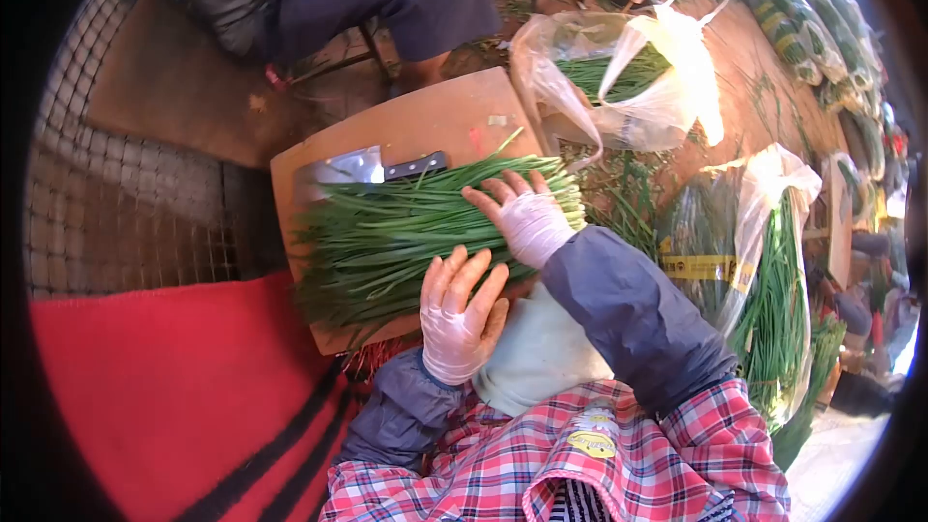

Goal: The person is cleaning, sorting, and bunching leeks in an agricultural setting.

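A thick pile of long green stalks (396,227) lies across a wooden board (454,106), pale ends to the right, leafy ends to the left. My right hand (522,213), wrapped in whitish film with bare fingertips, rests on the pale ends with its fingers spread. Wrapped the same way, my left hand (459,314) touches the near edge of the pile, its fingers apart. Neither hand is closed round any stalks. Behind the pile, a knife with a black handle (416,166) lies on the board, its blade (353,166) pointing left.
Another person (387,0) sits beyond the board. An open plastic bag (541,68) of green stalks stands behind it at the right. More bagged greens (773,300) are on the right. Red cloth (174,367) covers the near left, and wire mesh (77,155) runs along the left.
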`<state>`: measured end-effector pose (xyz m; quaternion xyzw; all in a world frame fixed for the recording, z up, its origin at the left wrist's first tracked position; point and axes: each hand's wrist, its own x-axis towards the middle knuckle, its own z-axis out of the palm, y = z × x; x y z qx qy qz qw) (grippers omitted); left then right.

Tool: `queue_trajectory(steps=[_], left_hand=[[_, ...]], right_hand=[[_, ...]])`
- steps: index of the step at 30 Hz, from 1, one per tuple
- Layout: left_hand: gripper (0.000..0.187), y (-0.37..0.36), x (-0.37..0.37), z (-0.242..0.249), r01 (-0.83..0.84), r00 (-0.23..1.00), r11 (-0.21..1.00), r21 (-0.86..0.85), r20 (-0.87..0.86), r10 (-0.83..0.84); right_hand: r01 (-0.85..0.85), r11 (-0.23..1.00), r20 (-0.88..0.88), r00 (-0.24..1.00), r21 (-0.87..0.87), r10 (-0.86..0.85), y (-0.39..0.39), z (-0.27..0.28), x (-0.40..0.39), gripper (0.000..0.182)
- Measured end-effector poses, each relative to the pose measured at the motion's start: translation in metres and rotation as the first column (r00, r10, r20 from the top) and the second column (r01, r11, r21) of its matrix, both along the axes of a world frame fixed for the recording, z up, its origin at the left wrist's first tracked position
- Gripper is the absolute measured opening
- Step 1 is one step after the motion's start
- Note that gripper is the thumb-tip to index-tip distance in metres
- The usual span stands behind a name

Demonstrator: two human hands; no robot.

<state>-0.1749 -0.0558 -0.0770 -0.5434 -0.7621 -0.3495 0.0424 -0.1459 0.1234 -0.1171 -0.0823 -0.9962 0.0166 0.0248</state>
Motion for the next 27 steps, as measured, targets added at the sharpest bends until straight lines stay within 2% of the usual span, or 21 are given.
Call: queue_trajectory(steps=[1,3,4,5,7,9,10,13,14,17,21,22,25,26,27], left_hand=[[0.063,0.015,-0.003,0.007,0.025,1.000,0.999,0.022,0.002,-0.025],[0.092,0.045,-0.013,0.001,0.043,0.994,0.980,-0.193,0.108,-0.023],[0.098,0.054,-0.020,-0.022,0.036,0.999,0.959,-0.281,0.037,-0.027],[0.103,0.060,-0.024,-0.043,0.004,0.999,0.927,-0.374,-0.041,-0.021],[0.106,0.067,-0.023,-0.046,-0.051,0.996,0.880,-0.472,-0.085,0.012],[0.105,0.065,-0.023,-0.045,-0.045,0.997,0.906,-0.422,-0.073,0.015],[0.105,0.064,-0.021,-0.044,-0.069,0.996,0.912,-0.404,-0.074,0.042],[0.106,0.060,-0.019,-0.049,-0.078,0.994,0.926,-0.370,-0.105,0.042],[0.106,0.057,-0.017,-0.047,-0.093,0.993,0.920,-0.380,-0.104,0.057],[0.106,0.055,-0.010,-0.040,-0.091,0.993,0.921,-0.378,-0.104,0.055],[0.107,0.052,-0.006,-0.031,-0.069,0.992,0.913,-0.401,-0.123,0.021],[0.107,0.052,-0.005,-0.031,-0.073,0.991,0.912,-0.403,-0.133,0.020],[0.104,0.053,-0.005,-0.018,-0.064,0.990,0.915,-0.397,-0.141,0.008],[0.102,0.053,-0.007,-0.014,-0.072,0.987,0.911,-0.406,-0.162,0.006],[0.099,0.061,-0.002,-0.007,-0.046,0.984,0.916,-0.399,-0.177,-0.027]], right_hand=[[-0.002,0.999,0.022,1.000,-0.041,0.003,0.002,0.002,-0.002,0.050],[0.040,0.985,-0.004,0.999,-0.168,-0.042,0.004,-0.012,0.003,0.053],[-0.024,0.997,0.124,0.992,-0.077,0.033,0.010,0.005,0.009,0.065],[-0.042,0.995,0.028,0.999,-0.092,0.044,0.017,-0.001,0.017,0.077],[-0.027,0.895,-0.060,0.998,-0.445,0.001,0.040,0.032,0.033,0.080],[0.005,0.902,-0.271,0.953,-0.433,-0.136,0.052,0.038,0.059,0.075],[0.017,0.865,-0.284,0.941,-0.502,-0.184,0.055,0.039,0.069,0.073],[0.078,0.751,-0.269,0.905,-0.656,-0.329,0.054,0.044,0.093,0.068],[0.089,0.656,-0.220,0.901,-0.750,-0.374,0.048,0.050,0.101,0.067],[0.068,0.749,-0.335,0.865,-0.659,-0.373,0.045,0.046,0.128,0.065],[0.128,0.654,-0.349,0.761,-0.745,-0.547,0.042,0.058,0.165,0.061],[0.189,0.685,-0.354,0.743,-0.704,-0.569,0.045,0.058,0.179,0.061],[0.304,0.612,-0.274,0.691,-0.730,-0.670,0.042,0.071,0.225,0.059],[0.286,0.530,-0.252,0.641,-0.798,-0.725,0.039,0.064,0.240,0.056],[0.296,0.548,-0.292,0.604,-0.782,-0.742,0.034,0.065,0.261,0.052]])
